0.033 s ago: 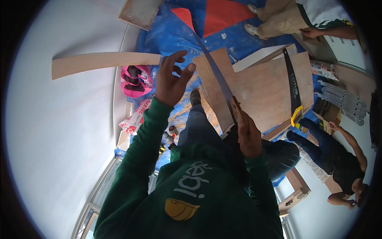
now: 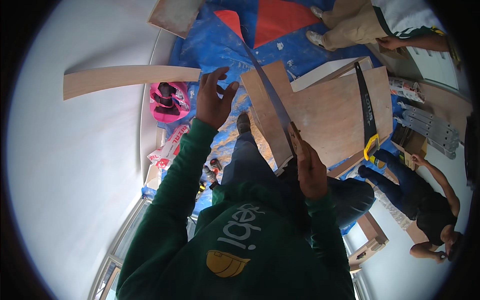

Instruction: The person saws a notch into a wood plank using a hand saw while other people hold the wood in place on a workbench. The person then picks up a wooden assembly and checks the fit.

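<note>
My right hand (image 2: pixel 311 170) grips the wooden handle (image 2: pixel 295 132) of a long handsaw, whose thin blade (image 2: pixel 271 87) angles up and away across the plywood sheet (image 2: pixel 332 115). My left hand (image 2: pixel 215 97) is raised left of the blade, fingers loosely bent and apart, holding nothing I can see. Just beyond it, a curved pale wood strip (image 2: pixel 125 80) extends leftward along the wall. A second saw (image 2: pixel 365 105), black with a yellow handle (image 2: pixel 371 146), lies on the right part of the sheet.
One co-worker (image 2: pixel 350 27) stands at upper right; another (image 2: pixel 430 210) is at lower right beside a box and aluminium ladder (image 2: pixel 427 127). A blue tarp (image 2: pixel 200 45) with red pieces covers the floor. A pink bag (image 2: pixel 170 100), drills (image 2: pixel 212 172) and a white wall (image 2: pixel 60 175) are left.
</note>
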The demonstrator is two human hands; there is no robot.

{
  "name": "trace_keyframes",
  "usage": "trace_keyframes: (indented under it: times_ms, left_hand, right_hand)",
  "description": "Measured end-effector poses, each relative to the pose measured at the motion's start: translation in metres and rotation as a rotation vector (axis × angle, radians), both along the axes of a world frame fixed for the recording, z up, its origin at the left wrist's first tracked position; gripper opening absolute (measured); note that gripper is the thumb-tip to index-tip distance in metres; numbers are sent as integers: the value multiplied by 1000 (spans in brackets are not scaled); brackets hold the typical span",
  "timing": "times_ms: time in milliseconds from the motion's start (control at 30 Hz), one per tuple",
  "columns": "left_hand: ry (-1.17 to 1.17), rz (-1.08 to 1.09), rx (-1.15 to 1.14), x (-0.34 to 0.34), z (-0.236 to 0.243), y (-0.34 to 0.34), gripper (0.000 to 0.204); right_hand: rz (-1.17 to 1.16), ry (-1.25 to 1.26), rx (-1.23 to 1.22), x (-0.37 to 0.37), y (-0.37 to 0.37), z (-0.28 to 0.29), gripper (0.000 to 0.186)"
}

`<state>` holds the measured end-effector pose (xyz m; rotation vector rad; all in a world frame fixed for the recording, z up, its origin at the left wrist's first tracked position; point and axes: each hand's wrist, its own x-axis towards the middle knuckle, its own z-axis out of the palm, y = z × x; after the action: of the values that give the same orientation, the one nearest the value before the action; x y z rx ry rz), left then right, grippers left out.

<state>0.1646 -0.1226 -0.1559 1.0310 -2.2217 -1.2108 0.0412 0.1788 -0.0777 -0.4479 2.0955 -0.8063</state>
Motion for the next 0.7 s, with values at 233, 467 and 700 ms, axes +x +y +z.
trace_keyframes:
  times_ms: [233,467,700]
  left_hand:
    - [-588,-262,121,-32,-150,38,117]
    - [-796,-292,134,-70,-192,58,144]
    - [-920,-196,20,-78,-227,68,99]
  right_hand:
    - [61,189,-50,-9,-4,-22,50]
    - [91,197,-1,-19,1,-35,50]
    - [95,186,27,-15,0,-30,50]
